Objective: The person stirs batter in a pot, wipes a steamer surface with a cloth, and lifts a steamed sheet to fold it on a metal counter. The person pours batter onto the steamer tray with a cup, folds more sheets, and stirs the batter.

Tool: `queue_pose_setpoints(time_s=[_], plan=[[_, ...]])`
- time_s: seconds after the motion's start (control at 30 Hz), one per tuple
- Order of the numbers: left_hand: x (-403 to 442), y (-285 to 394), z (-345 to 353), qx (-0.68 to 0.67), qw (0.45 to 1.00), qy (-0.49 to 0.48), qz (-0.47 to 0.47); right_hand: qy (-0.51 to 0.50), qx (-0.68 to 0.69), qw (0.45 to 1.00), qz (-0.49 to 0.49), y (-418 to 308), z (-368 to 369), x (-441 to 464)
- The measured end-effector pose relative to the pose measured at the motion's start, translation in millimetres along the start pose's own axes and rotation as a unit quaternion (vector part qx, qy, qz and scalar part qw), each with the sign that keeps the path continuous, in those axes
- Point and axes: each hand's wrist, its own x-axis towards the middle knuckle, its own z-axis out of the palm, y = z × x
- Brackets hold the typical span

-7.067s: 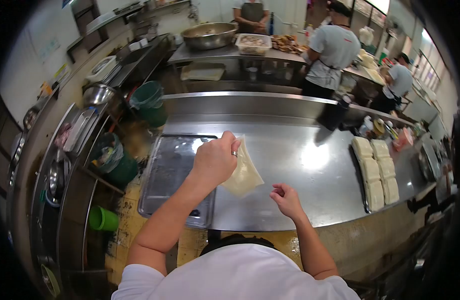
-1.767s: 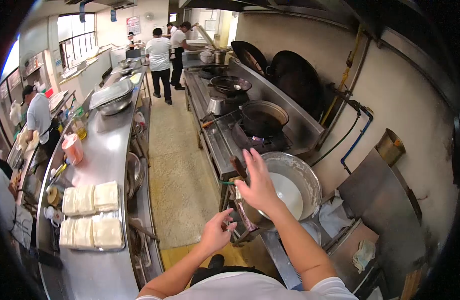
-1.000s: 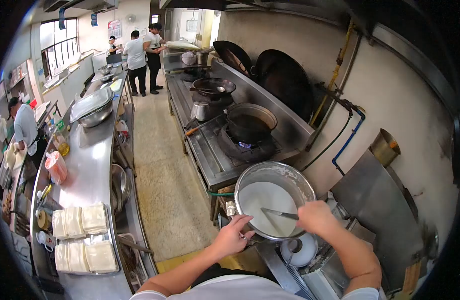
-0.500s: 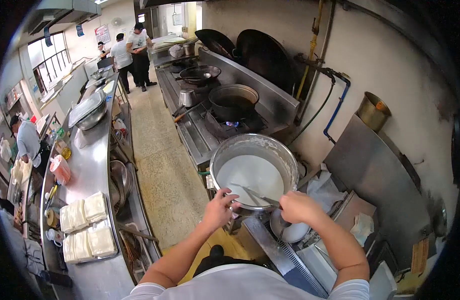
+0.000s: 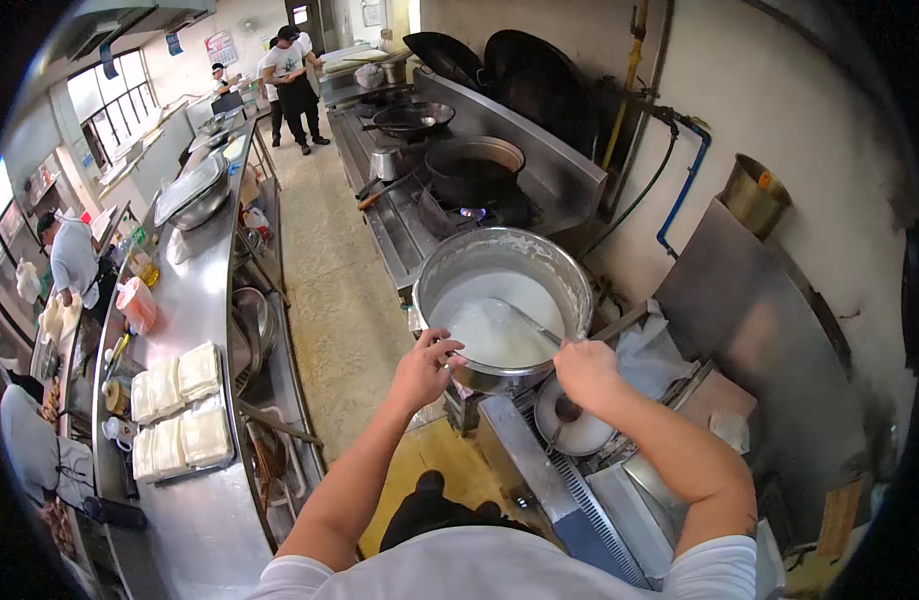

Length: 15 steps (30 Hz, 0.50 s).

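A large metal pot (image 5: 434, 268) of white liquid (image 5: 489, 315) stands in front of me. My right hand (image 5: 587, 374) is closed round the handle end of a long metal stirring utensil (image 5: 535, 326), above the pot's near right rim. The utensil slants down to the left, its head sunk in the liquid, so its exact kind is hidden. At the near left rim is my left hand (image 5: 425, 370), fingers apart and lightly bent against the edge, with a ring on one finger. Below my right hand sits a round pan (image 5: 571, 432) with pale contents.
Behind the pot, a dark wok (image 5: 474, 170) sits over a lit burner on the steel stove (image 5: 404, 250). Wrapped white packs (image 5: 184, 410) lie on the left steel counter (image 5: 194, 535), near a pink-filled container (image 5: 136, 304). Several people stand farther off, left and back.
The utensil's head has gone from the near left, at the surface, to deeper in the liquid toward the middle. My view has shifted slightly, and the people at the back have changed position.
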Motion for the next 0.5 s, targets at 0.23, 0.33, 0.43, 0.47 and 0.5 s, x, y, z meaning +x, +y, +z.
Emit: queue_pose_setpoints(time_s=[0.23,0.33,0.43,0.47,0.5], plan=[[-0.3,-5.6,-4.6,0.012,1.000,-0.006,0.007,-0.209,0.001,0.978,0.009,10.0,-88.0,5.9],[-0.7,-11.2,-2.3,0.004,0.999,0.017,0.031,-0.272,0.005,0.962,0.015,-1.6,-122.4,11.4],[0.5,-14.3,-2.8,-0.005,0.998,0.033,0.047,-0.288,0.034,0.957,0.022,-15.9,-132.1,18.5],[1.0,-14.9,-3.4,-0.015,0.998,0.033,0.045,-0.285,0.051,0.957,0.028,-21.4,-130.5,19.3],[0.7,-15.7,-3.6,-0.026,0.998,0.033,0.044,-0.258,0.066,0.963,0.029,-26.8,-116.4,21.2]])
